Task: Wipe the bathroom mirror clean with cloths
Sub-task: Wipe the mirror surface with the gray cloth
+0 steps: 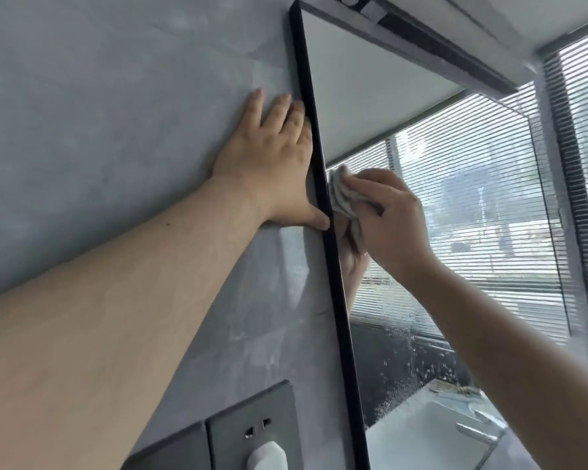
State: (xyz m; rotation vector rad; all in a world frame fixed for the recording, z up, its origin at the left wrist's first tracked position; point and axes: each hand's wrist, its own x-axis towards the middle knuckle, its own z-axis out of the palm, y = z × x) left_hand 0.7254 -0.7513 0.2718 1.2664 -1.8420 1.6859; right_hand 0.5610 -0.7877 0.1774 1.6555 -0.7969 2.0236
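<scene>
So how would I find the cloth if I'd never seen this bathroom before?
Find the big mirror with the black frame on the grey wall. Near its left edge, about halfway up, the right hand holds something against it. That is the cloth: small, crumpled and pale grey-white, the only soft thing there, bunched under that hand.

Head view, close, up along mirror (370, 83)

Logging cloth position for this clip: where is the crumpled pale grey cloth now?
Head view, centre: the right hand holds the crumpled pale grey cloth against the mirror glass, just right of its black frame edge.
</scene>
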